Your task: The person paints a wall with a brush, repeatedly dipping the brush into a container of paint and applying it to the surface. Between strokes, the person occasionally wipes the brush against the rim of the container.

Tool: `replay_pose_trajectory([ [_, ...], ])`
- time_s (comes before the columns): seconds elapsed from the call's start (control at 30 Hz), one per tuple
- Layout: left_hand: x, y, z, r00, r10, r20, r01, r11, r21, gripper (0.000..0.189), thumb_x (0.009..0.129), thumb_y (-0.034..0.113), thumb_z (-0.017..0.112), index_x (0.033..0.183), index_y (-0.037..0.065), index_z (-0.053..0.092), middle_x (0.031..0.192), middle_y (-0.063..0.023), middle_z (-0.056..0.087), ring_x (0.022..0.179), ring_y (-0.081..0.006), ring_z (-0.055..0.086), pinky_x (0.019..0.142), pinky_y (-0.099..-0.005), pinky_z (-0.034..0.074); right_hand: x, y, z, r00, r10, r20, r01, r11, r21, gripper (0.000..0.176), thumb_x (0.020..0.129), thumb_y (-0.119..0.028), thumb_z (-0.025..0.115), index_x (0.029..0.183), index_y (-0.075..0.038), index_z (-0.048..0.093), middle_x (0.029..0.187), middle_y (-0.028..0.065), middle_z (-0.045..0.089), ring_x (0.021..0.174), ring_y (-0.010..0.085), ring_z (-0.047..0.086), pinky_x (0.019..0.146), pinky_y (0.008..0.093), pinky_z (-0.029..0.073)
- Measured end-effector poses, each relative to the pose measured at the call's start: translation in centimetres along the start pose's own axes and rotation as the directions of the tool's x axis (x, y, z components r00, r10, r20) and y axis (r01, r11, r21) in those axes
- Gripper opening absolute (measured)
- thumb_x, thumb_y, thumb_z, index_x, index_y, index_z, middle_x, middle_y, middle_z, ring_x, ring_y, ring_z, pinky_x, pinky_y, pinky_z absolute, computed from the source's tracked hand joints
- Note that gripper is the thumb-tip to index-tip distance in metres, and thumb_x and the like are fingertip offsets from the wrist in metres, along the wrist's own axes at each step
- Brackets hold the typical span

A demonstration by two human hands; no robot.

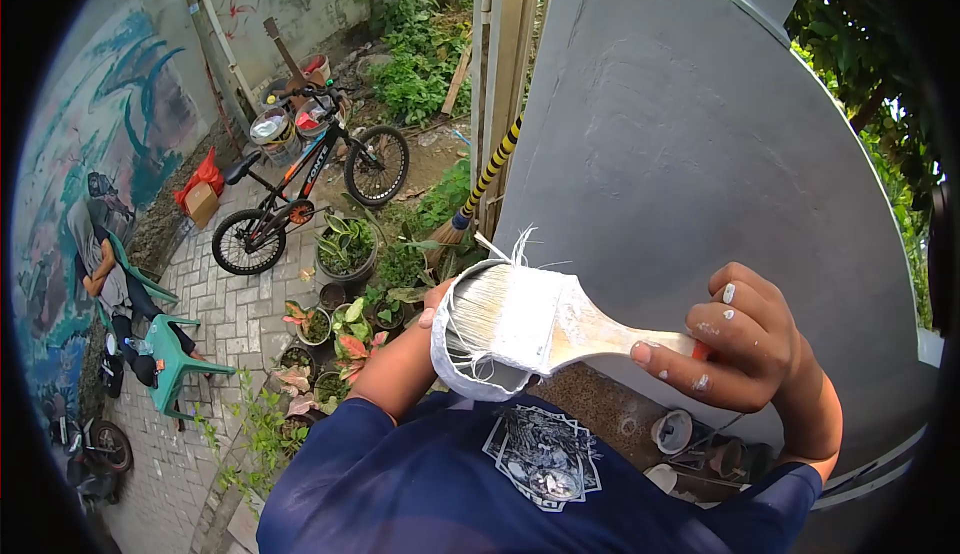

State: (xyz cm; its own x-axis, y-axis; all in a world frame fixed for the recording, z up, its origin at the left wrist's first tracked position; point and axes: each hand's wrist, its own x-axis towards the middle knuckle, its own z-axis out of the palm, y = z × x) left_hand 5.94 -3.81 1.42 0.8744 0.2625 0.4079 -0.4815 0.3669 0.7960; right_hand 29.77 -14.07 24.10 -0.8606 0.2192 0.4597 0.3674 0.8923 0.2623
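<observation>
A wide paintbrush (575,326) with a white-coated ferrule and a pale wooden handle lies across the middle of the view. My right hand (745,339), spotted with white paint, has its fingers closed on the handle's end. The frayed bristles rest at the mouth of a small paint-smeared cup (480,382), and a few stray bristles stick up above it. At the cup's far left edge my left hand (432,306) shows only in part, with fingers against the cup's side; the rest is hidden behind it.
A large grey-painted wall (700,154) stands close ahead and right. Left are a bicycle (300,179), potted plants (345,244), a broom (480,189) and a person (100,264) reclining by a green chair (178,364). Buckets (672,432) sit below right.
</observation>
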Motion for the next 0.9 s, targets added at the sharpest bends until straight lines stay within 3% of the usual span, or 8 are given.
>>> replay_pose_trajectory([
  [0.37, 2.1, -1.0, 3.5, 0.896, -0.208, -0.392, 0.208, 0.977, -0.044, 0.111, 0.046, 0.040, 0.083, 0.137, -0.005, 0.039, 0.135, -0.0238, 0.045, 0.124, -0.0356, 0.045, 0.106, -0.0457, 0.032, -1.5, 0.2, 2.1, 0.996, 0.022, -0.090, -0.028, 0.997, -0.072, 0.034, 0.071, -0.011, 0.071, 0.105, -0.016, 0.071, 0.073, -0.0012, 0.037, 0.057, 0.0106, 0.033, 0.048, 0.0260, 0.032],
  [0.8, 2.1, 2.6, 4.7, 0.568, -0.384, -0.729, 0.382, 0.907, -0.180, 0.114, 0.044, 0.044, 0.081, 0.138, -0.004, 0.038, 0.141, -0.0249, 0.040, 0.129, -0.0400, 0.040, 0.109, -0.0500, 0.029, -4.4, 0.5, 3.4, 0.980, 0.100, -0.172, -0.112, 0.991, -0.067, 0.031, 0.070, -0.009, 0.074, 0.099, -0.017, 0.073, 0.076, 0.0003, 0.035, 0.062, 0.0125, 0.036, 0.050, 0.0286, 0.036],
  [0.83, 0.7, 0.0, 3.2, 0.569, -0.383, -0.728, 0.384, 0.906, -0.176, 0.114, 0.044, 0.044, 0.081, 0.138, -0.004, 0.038, 0.141, -0.0249, 0.040, 0.129, -0.0400, 0.040, 0.109, -0.0500, 0.029, -4.7, 0.5, 3.4, 0.980, 0.100, -0.174, -0.114, 0.991, -0.070, 0.031, 0.070, -0.009, 0.074, 0.099, -0.017, 0.073, 0.076, 0.0003, 0.035, 0.062, 0.0125, 0.036, 0.050, 0.0286, 0.036],
  [0.9, -1.0, -3.3, 1.3, 0.589, -0.259, -0.765, 0.284, 0.953, -0.104, 0.090, 0.059, 0.041, 0.072, 0.133, -0.001, 0.043, 0.129, -0.0219, 0.047, 0.117, -0.0345, 0.046, 0.098, -0.0443, 0.035, -5.4, 0.5, 3.5, 0.971, 0.142, -0.190, -0.160, 0.984, -0.080, 0.033, 0.068, -0.007, 0.074, 0.099, -0.018, 0.072, 0.077, 0.0006, 0.036, 0.060, 0.0123, 0.036, 0.051, 0.0285, 0.036],
])
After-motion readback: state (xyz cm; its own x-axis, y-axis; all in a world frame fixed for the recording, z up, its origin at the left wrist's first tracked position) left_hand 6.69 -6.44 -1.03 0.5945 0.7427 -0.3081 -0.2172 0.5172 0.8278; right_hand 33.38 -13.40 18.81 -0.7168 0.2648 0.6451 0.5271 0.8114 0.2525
